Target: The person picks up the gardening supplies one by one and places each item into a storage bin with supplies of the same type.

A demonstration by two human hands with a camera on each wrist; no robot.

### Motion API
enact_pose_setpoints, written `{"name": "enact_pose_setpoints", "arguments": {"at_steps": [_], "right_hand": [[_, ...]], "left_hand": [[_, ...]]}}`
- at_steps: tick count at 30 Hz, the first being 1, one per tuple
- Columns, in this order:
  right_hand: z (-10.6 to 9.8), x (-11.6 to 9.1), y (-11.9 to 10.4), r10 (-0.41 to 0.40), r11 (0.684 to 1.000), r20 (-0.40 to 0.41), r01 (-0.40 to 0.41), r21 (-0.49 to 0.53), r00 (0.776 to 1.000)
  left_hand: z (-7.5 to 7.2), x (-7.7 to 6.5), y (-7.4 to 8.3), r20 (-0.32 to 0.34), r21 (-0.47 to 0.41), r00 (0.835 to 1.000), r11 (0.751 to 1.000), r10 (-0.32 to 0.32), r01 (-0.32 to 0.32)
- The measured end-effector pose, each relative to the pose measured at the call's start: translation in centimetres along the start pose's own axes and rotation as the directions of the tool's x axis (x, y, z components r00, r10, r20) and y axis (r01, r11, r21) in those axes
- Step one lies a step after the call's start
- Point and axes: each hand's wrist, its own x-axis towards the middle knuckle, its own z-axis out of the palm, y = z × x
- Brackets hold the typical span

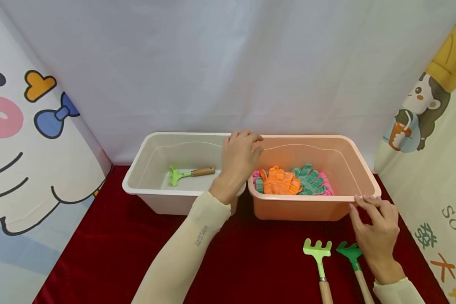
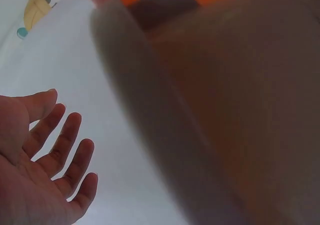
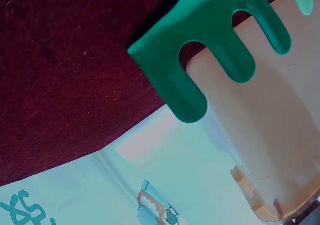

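My left hand (image 1: 240,154) is over the place where a white bin (image 1: 144,191) and an orange bin (image 1: 300,209) meet. Its fingers are loosely bent and hold nothing, as the left hand (image 2: 50,155) in the left wrist view shows. My right hand (image 1: 378,230) holds the front right corner of the orange bin's rim, fingertips on top and thumb against the outside. Inside the orange bin lie an orange glove (image 1: 281,181), a green glove (image 1: 309,180) and pink fabric (image 1: 328,183). A small light green rake (image 1: 180,174) with a wooden handle lies in the white bin.
On the dark red cloth (image 1: 251,261), in front of the orange bin, lie a light green rake (image 1: 319,253) and a dark green rake (image 1: 351,253). The latter is close beside my right wrist. A pale curtain (image 1: 182,63) hangs behind the bins; printed cloths flank them.
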Motion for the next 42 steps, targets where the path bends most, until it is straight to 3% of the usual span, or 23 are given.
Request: {"name": "enact_pose_setpoints", "arguments": {"at_steps": [13, 21, 29, 42], "right_hand": [[0.0, 0.3, -0.5, 0.003, 1.000, 0.003, -0.003, -0.001, 1.000], [0.1, 0.3, -0.7, 0.006, 1.000, -0.007, -0.006, 0.009, 1.000], [0.0, 0.4, -1.2, 0.010, 1.000, -0.020, -0.010, 0.023, 1.000], [0.0, 0.3, -1.0, 0.024, 0.999, -0.008, -0.023, 0.028, 1.000]], "left_hand": [[-1.5, -3.0, -4.1, -0.154, -0.062, 0.987, 0.998, -0.034, 0.025], [-1.9, -5.1, -5.8, -0.188, -0.042, 0.980, 0.997, -0.066, 0.059], [-1.8, -7.4, -7.5, -0.204, -0.001, 0.978, 0.999, -0.046, 0.047], [-2.7, -10.8, -10.9, -0.231, -0.008, 0.971, 0.998, -0.068, 0.068]]}}
